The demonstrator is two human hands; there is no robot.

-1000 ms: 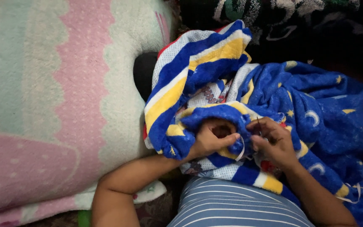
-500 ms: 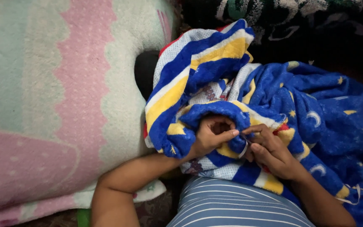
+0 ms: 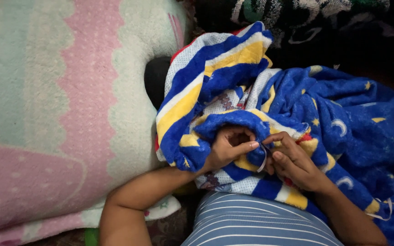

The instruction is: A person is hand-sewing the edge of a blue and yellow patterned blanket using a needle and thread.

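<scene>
A thick fleece blanket [image 3: 343,118], blue with yellow and white stripes, moons and stars, lies bunched in my lap. My left hand [image 3: 229,148] is curled around a rolled blue and yellow fold of it, thumb stretched to the right. My right hand [image 3: 295,161] sits close beside, fingertips pinching the same fold where a thin pale strip [image 3: 262,160] hangs between the two hands. Whether that strip is a thread or a ribbon I cannot tell.
A large plush blanket [image 3: 60,114] in pink, mint and cream fills the left side. A dark patterned fabric [image 3: 324,23] lies along the top. A black object [image 3: 155,79] peeks out between the two blankets. My striped grey-blue shirt [image 3: 256,223] is at the bottom.
My right hand has shifted slightly left and down along the fold, closing toward the left thumb. The left hand keeps its hold on the blanket.
</scene>
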